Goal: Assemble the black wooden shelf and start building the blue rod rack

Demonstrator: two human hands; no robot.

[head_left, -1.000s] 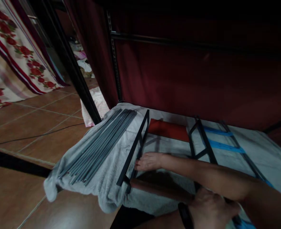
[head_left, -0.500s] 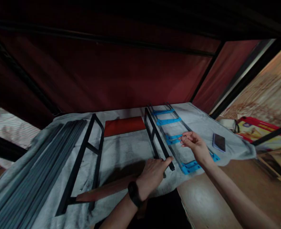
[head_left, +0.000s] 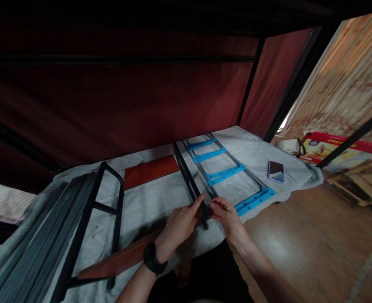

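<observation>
Grey cloth [head_left: 156, 195] carries rods [head_left: 43, 235], black frames [head_left: 105, 208] and a phone [head_left: 276, 171].

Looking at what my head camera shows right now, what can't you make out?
All in the head view:
- What, if anything, the right hand pinches: hidden by its own fingers, against the black frame.
- Part of the brown board: behind the left hand.
- Near ends of the grey rods: cut off by the picture's edge.
- What the metal bits are: too small.
- Lettering on the red box: blurred.
</observation>
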